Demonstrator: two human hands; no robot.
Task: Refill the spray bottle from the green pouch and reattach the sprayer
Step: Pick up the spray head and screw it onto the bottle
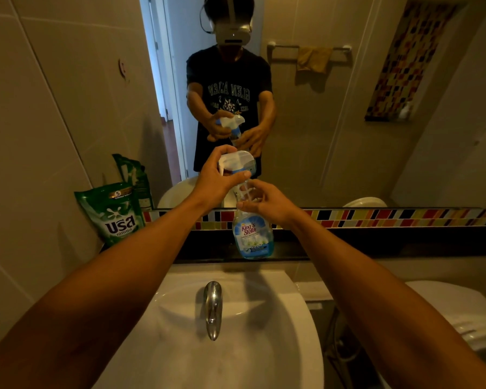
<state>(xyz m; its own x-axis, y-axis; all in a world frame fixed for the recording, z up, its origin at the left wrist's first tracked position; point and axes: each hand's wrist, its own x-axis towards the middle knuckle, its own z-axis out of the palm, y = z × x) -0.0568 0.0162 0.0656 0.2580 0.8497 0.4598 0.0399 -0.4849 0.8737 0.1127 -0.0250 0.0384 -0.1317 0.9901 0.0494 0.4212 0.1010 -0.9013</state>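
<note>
A clear spray bottle (253,237) with a blue label stands on the dark ledge (334,248) behind the sink. My right hand (267,202) grips the bottle's upper part near the neck. My left hand (219,178) is closed around the white and blue sprayer head (237,161), held just above the bottle's neck with its dip tube reaching down toward the bottle. I cannot tell whether the sprayer is screwed on. The green pouch (115,214) leans upright against the wall at the left end of the ledge, apart from both hands.
A white sink (264,346) with a chrome tap (212,307) lies below my arms. The mirror (320,122) above the ledge reflects a person with the bottle. A band of coloured tiles (390,217) runs along the mirror's base. A toilet (466,318) stands at the right.
</note>
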